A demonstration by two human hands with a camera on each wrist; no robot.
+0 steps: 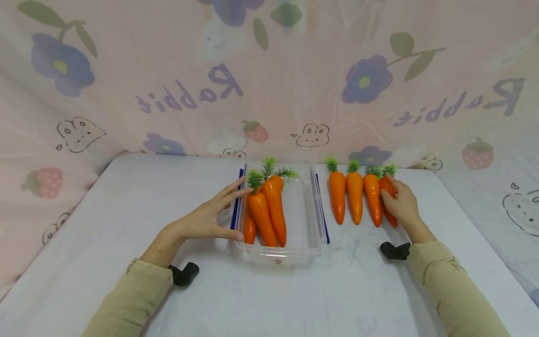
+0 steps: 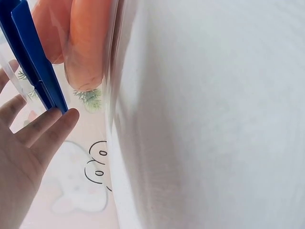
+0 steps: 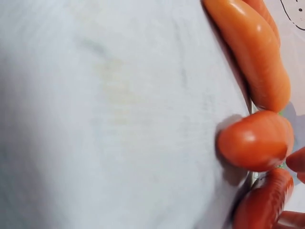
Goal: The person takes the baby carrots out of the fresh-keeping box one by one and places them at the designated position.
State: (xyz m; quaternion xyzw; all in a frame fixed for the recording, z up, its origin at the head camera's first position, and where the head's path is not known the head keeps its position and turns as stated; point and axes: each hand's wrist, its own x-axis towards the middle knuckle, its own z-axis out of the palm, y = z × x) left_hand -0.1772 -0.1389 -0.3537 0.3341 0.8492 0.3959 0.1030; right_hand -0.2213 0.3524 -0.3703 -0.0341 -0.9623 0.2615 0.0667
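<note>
A clear plastic container [image 1: 309,224] with blue side latches [image 2: 40,62] stands mid-table, several toy carrots [image 1: 275,213] with green tops lying in its left part. My left hand [image 1: 206,217] is at its left side, fingers spread and fairly straight; fingertips touch the latch and the thumb lies by the front left corner. To the right of the container, three more carrots [image 1: 354,196] lie in a row, tops pointing away. At the end of that row, my right hand [image 1: 402,201] pinches the rightmost carrot [image 3: 264,200] between thumb and fingers, its upper part partly hidden.
The white-covered table [image 1: 269,304] ends at a printed curtain [image 1: 269,93] with flowers and rabbits, which also hangs along both sides. Black wrist-worn pieces [image 1: 185,274] stick out by both sleeves.
</note>
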